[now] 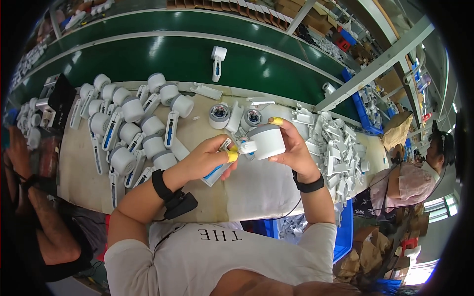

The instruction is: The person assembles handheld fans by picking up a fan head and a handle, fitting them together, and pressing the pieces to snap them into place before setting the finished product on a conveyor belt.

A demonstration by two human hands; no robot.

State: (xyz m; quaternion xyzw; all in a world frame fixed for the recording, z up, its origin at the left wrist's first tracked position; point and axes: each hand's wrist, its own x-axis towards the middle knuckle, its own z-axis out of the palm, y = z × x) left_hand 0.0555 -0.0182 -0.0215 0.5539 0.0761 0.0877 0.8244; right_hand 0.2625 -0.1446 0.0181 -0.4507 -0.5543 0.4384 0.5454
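Note:
Between the thumb and fingers of my right hand is a white round head with a grey rim and a short neck pointing left. My left hand is closed around a white handle with a blue strip, close to that neck. My fingers hide whether the two parts are joined. Yellow wraps cover some of my fingertips. Just beyond my hands lie two open round heads with their insides showing, beside a loose white cover.
Several white round-headed devices with handles crowd the table's left side. A heap of white plastic parts covers the right. Another device rests on the green conveyor. Other people sit left and right. A blue bin stands below.

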